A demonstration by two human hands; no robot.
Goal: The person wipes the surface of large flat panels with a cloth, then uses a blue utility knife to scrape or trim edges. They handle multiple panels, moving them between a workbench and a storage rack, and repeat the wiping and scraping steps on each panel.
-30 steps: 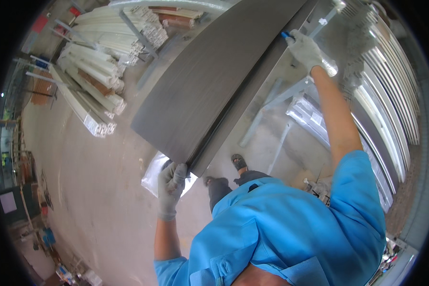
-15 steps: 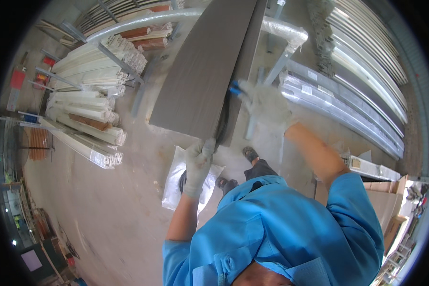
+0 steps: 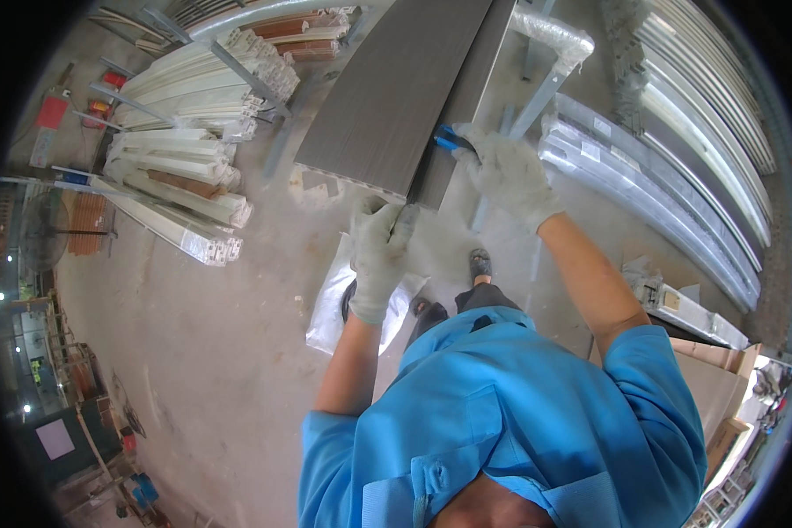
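Observation:
A long dark grey board [image 3: 392, 97] with wood-like grain lies ahead of me, its hollow end facing my body. A narrower grey ledge [image 3: 466, 92] runs along its right side. My left hand [image 3: 377, 251], in a pale glove, is closed at the near end of the board on what looks like a dark strip. A black curved piece [image 3: 348, 299] shows beside the left wrist. My right hand [image 3: 509, 176], also gloved, is closed around a blue tool [image 3: 451, 138] over the board's right edge; its working end is hidden.
A silvery plastic sheet [image 3: 330, 304] lies on the floor below my left hand. White profiles [image 3: 185, 194] are stacked on racks at left. Wrapped profiles [image 3: 642, 189] lie at right. A plastic-wrapped metal frame [image 3: 554, 48] stands under the board. A cardboard box [image 3: 704, 370] is at lower right.
The board's near end appears higher and its hollow edge now shows. My left hand has moved up to that end. The dark strip seen along the groove earlier is now mostly out of sight.

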